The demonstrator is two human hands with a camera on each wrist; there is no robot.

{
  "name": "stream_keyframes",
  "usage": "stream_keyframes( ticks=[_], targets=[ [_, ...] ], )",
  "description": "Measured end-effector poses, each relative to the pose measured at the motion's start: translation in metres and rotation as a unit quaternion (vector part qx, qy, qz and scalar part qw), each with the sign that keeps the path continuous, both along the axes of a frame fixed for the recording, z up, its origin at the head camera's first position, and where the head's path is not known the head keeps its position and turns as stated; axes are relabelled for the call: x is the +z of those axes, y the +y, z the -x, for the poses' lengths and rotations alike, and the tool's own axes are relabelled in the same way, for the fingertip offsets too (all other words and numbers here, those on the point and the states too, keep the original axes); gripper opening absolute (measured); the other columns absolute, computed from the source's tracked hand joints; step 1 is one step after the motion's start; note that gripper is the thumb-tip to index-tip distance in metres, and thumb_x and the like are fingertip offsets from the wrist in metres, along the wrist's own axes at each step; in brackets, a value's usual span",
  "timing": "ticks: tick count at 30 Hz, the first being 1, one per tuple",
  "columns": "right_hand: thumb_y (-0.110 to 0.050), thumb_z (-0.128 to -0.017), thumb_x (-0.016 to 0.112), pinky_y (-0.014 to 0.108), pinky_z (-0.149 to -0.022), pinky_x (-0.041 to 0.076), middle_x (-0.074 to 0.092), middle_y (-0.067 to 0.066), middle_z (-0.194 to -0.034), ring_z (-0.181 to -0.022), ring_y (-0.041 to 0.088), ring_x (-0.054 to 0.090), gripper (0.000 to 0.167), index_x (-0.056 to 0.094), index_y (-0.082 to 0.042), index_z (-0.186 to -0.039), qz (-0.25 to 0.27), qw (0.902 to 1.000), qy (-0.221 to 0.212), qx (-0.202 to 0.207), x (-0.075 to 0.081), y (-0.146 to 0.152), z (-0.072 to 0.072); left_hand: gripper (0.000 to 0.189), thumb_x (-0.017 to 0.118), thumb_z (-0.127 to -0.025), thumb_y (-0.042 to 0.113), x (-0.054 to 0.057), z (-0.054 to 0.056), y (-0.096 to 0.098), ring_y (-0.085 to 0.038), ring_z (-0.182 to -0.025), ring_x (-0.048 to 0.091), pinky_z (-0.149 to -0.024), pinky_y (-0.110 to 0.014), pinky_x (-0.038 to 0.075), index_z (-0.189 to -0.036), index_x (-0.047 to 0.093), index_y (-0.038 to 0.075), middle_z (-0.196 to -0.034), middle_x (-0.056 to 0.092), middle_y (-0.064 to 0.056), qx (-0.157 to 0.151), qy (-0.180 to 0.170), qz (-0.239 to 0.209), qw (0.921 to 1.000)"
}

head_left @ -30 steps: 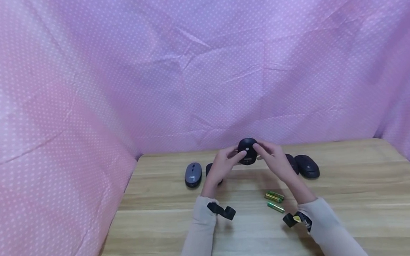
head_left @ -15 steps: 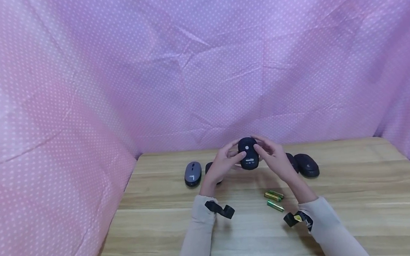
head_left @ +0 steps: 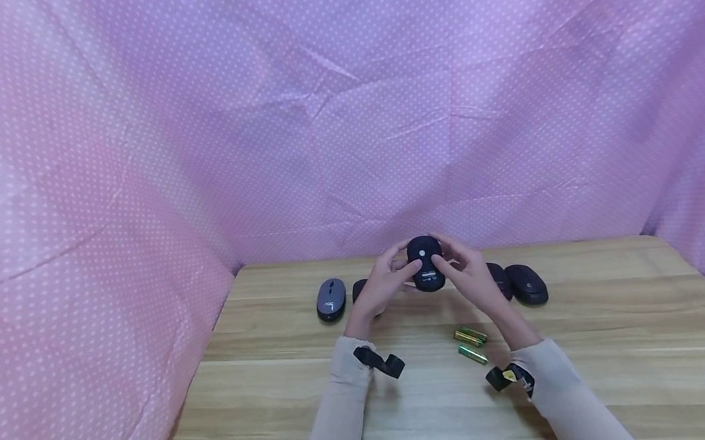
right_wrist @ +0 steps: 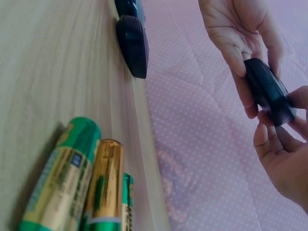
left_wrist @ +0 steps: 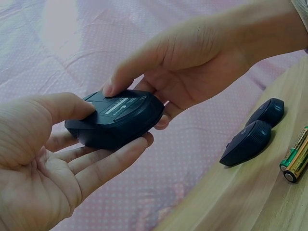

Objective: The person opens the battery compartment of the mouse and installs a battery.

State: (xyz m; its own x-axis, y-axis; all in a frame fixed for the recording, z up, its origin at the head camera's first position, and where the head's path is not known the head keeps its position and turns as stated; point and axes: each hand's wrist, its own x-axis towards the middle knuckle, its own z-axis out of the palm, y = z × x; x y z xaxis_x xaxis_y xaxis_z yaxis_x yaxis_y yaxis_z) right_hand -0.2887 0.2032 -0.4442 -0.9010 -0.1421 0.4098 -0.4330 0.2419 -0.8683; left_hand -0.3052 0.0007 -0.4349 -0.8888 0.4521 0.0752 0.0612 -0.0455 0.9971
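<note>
A black computer mouse (head_left: 427,279) is held up over the far part of the table, its underside with a white label towards the head camera. My left hand (head_left: 384,286) grips its left side, thumb on the underside and fingers beneath, as the left wrist view shows. From the other side my right hand (head_left: 469,273) holds the same mouse (left_wrist: 125,115), with the thumb pressing on the underside. In the right wrist view both hands meet around the mouse (right_wrist: 269,91). Several green and gold batteries (head_left: 472,355) lie on the table, left of my right forearm.
A grey mouse (head_left: 331,299) sits at the left on the wooden table (head_left: 266,389). Another dark mouse (head_left: 359,289) is partly hidden behind my left hand. Two black mice, one of them the outer mouse (head_left: 527,285), stand at the right. Pink dotted cloth (head_left: 347,145) hangs behind.
The held mouse has tilted so that more of its underside and label faces the head camera. My right thumb has slid slightly down along it. The batteries have not moved.
</note>
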Motion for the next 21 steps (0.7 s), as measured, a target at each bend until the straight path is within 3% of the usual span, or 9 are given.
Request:
stream_keyframes(
  ticks=[4, 11, 16, 21],
  targets=[
    [-0.010, -0.103, 0.060, 0.015, -0.072, 0.054, 0.069, 0.024, -0.113, -0.093, 0.001, 0.061, 0.045, 0.053, -0.003, -0.146, 0.003, 0.9999, 0.010, -0.010, 0.000, -0.002, 0.000, 0.053, 0.060, -0.103, 0.013, 0.000, 0.000, 0.001, -0.026, -0.095, 0.075, -0.089, -0.057, 0.059, -0.154, 0.042, 0.013, -0.138, 0.061, -0.026, 0.002, 0.003, -0.003, 1.0000],
    [-0.009, -0.103, 0.060, 0.015, -0.068, 0.052, 0.070, 0.025, -0.110, -0.091, 0.002, 0.061, 0.044, 0.054, -0.002, -0.145, 0.017, 0.9997, 0.015, -0.009, 0.001, -0.004, 0.000, 0.054, 0.060, -0.103, 0.013, 0.000, -0.001, 0.001, -0.034, -0.101, 0.074, -0.090, -0.061, 0.056, -0.154, 0.043, 0.015, -0.138, 0.061, -0.027, 0.002, 0.003, -0.009, 1.0000],
    [-0.008, -0.103, 0.060, 0.013, -0.069, 0.051, 0.070, 0.025, -0.107, -0.089, 0.001, 0.060, 0.043, 0.055, -0.001, -0.145, 0.012, 0.9996, 0.018, -0.018, 0.002, -0.005, 0.000, 0.055, 0.061, -0.103, 0.014, -0.002, 0.001, 0.001, -0.033, -0.105, 0.073, -0.090, -0.060, 0.056, -0.155, 0.043, 0.017, -0.140, 0.060, -0.025, 0.001, 0.007, -0.007, 1.0000],
    [-0.002, -0.102, 0.059, 0.011, -0.069, 0.050, 0.070, 0.028, -0.100, -0.087, 0.000, 0.059, 0.041, 0.055, 0.005, -0.142, 0.001, 0.9993, 0.018, -0.032, 0.014, -0.008, -0.009, 0.057, 0.061, -0.103, 0.014, -0.003, 0.002, 0.001, -0.032, -0.103, 0.074, -0.089, -0.056, 0.059, -0.156, 0.041, 0.018, -0.140, 0.061, -0.024, -0.009, 0.010, -0.011, 0.9998]
  ],
)
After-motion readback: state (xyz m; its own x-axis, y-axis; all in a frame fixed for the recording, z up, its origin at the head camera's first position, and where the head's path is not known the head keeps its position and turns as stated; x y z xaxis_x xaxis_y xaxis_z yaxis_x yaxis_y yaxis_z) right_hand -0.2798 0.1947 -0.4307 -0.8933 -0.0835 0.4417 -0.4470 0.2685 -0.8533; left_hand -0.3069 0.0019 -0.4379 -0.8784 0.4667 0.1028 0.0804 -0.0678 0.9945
